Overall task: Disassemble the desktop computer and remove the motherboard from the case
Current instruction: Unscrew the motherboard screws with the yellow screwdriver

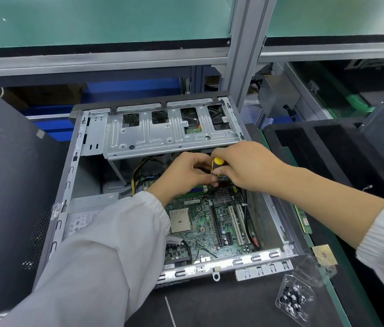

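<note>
An open desktop case (278,215) lies flat on the bench, its green motherboard (200,223) still inside. A silver drive cage (162,135) spans the far end. My right hand (245,166) grips a yellow and black screwdriver (218,165), held upright over the board's far edge just below the cage. My left hand (184,173) meets it from the left, its curled fingers touching the screwdriver's lower handle. The tip and whatever it touches are hidden by my fingers. A bare CPU socket (179,219) and white expansion slots (236,220) show on the board.
A power supply (82,218) sits in the case's left side, with yellow cables (136,175) above it. A dark side panel (9,175) leans at the left. A clear tray of screws (292,300) and a memory stick (303,219) lie to the right on the mat.
</note>
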### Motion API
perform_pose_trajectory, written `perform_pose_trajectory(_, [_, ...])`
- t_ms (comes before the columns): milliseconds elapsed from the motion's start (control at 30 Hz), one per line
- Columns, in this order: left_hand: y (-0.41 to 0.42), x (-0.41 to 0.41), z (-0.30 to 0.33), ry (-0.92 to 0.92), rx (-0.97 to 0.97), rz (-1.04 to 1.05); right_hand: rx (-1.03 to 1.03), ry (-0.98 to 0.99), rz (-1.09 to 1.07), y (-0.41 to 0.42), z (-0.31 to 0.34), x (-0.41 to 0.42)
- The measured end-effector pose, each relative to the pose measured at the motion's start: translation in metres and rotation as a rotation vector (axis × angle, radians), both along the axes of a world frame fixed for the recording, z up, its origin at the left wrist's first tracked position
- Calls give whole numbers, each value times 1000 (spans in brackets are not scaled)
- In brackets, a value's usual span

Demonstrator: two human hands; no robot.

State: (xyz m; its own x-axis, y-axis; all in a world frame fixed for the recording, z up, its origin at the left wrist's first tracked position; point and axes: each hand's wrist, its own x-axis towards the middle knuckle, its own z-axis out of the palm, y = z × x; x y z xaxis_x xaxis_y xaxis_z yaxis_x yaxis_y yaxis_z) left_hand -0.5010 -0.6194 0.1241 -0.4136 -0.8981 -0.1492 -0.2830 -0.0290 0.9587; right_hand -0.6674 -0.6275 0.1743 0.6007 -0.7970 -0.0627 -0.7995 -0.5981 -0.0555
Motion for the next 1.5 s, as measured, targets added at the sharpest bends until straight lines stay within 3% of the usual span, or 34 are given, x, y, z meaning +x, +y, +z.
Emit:
perform_pose_trajectory(233, [2,2,-2,29,27,-32,-60,156,155,-4,7,13])
perform_pose_trajectory(367, [0,2,-4,21,28,-20,-92,82,39,-2,12,7])
perform_pose_trajectory(600, [0,1,-2,-78,-39,-36,-177,215,-16,8,10,21])
perform_pose_trajectory(900, [2,4,4,34,-6,-11,-193,312,-28,10,0,27])
perform_pose_trajectory(1133, [1,3,2,86,-15,-13,-235,242,-3,11,-2,19])
perform_pose_trajectory(1333, [2,0,-2,33,-32,-12,-59,145,56,11,6,18])
perform_pose_trajectory(1500, [3,-4,-3,24,19,-16,-243,224,-34,4,20,20])
